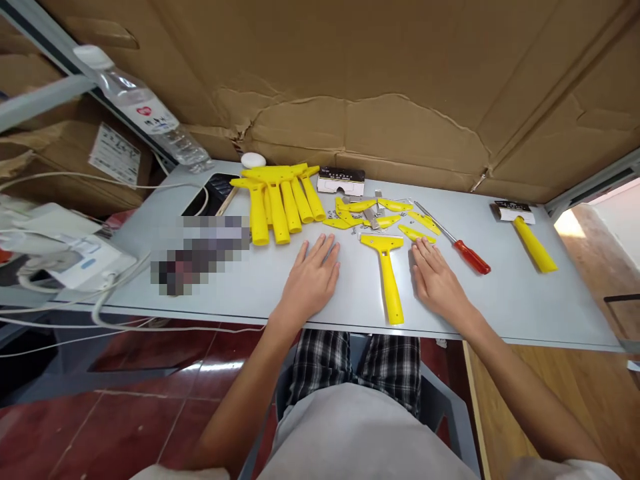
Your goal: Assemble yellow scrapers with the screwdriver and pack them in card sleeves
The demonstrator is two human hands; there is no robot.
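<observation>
One big brown sheet of cardboard (pixel 320 67) fills the top of the frame. Below it, a long pale grey worktop (pixel 525 300) goes across the middle. A clear bottle (pixel 145 110) with a white cap leans at the upper left. A pile of yellow handles (pixel 279 207), shaped like the letter T, lies just left of the middle.

The left hand (pixel 311 277) lies palm down below that pile, its grip flat with the fingers a bit apart. The right hand (pixel 437 277) lies palm down right of the middle, its grip flat too, with straight fingers side by side. Between the hands, touching neither, is a yellow scraper (pixel 389 280) with its wide end toward the top.

Another yellow scraper (pixel 535 245) lies at the far right, its head in a black and white sleeve (pixel 515 212). A red screwdriver (pixel 471 257) slants nearer the right hand. A small black and white box (pixel 341 182) sits near the middle. Below it are little yellow pieces (pixel 395 205), one right by the right fingertips, and tiny metal bits.
</observation>
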